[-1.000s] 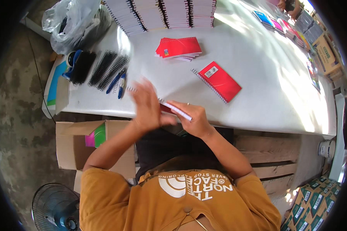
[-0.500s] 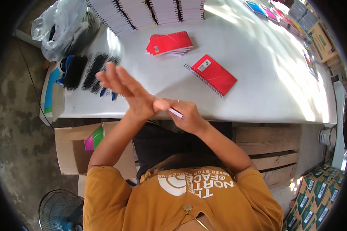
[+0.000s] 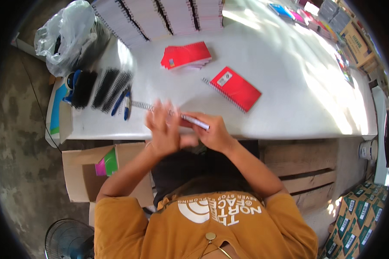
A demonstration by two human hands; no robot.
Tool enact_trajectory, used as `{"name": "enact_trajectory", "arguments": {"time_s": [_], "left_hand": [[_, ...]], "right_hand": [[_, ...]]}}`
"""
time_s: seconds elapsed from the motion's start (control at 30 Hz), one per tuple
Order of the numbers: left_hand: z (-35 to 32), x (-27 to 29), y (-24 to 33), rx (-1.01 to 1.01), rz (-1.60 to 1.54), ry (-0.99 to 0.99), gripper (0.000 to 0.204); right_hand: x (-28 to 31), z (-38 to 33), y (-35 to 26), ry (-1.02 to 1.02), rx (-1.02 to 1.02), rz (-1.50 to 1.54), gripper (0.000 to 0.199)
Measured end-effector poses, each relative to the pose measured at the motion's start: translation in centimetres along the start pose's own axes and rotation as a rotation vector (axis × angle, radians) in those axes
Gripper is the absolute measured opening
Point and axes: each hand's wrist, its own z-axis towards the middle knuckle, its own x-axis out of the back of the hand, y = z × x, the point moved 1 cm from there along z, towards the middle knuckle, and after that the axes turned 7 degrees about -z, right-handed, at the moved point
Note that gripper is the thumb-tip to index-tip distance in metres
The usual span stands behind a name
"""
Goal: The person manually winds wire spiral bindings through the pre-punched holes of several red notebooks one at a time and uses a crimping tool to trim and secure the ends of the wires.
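Observation:
My right hand (image 3: 214,134) grips a small notebook (image 3: 195,122) by its white edge, held at the near rim of the white table (image 3: 289,112). A thin metal spiral wire (image 3: 141,105) sticks out to the left of that notebook. My left hand (image 3: 163,128) is motion-blurred with its fingers spread, lying flat against the spiral side of the notebook and holding nothing. Both hands are close together above my lap.
On the table lie a red spiral notebook (image 3: 235,88), a small stack of red notebooks (image 3: 186,56), black binding coils (image 3: 110,88), blue pens (image 3: 124,103) and rows of white page blocks (image 3: 160,15). A plastic bag (image 3: 67,34), cardboard box (image 3: 84,172) and fan (image 3: 67,239) sit left.
My left hand swept up and left with fingers stretched, then came back down against the notebook. My right hand kept its hold and barely moved.

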Motion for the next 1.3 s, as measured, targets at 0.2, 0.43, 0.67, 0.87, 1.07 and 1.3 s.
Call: {"name": "enact_trajectory", "arguments": {"time_s": [0.2, 0.43, 0.67, 0.87, 1.07, 1.3], "left_hand": [[5.9, 1.2, -0.8, 0.155, -0.17, -0.141, 0.047], [2.9, -1.3, 0.0, 0.094, -0.098, 0.11, 0.111], [1.5, -0.5, 0.3, -0.048, -0.038, 0.024, 0.117], [-2.2, -0.6, 2.6, -0.324, 0.02, -0.215, 0.118], [1.7, -1.4, 2.7, 0.015, -0.242, -0.096, 0.101], [6.3, 1.9, 1.1, 0.0, -0.251, -0.402, 0.043]], "right_hand": [[0.1, 0.5, 0.4, -0.049, 0.048, 0.215, 0.025], [0.0, -0.2, -0.7, -0.009, 0.061, -0.053, 0.033], [-0.3, -0.4, -0.3, -0.051, 0.112, -0.049, 0.041], [0.8, 0.5, -0.1, -0.094, 0.083, 0.0, 0.044], [0.7, 0.7, 0.3, -0.114, 0.102, 0.04, 0.043], [0.5, 0.6, 1.5, -0.109, -0.138, -0.033, 0.014]]}}
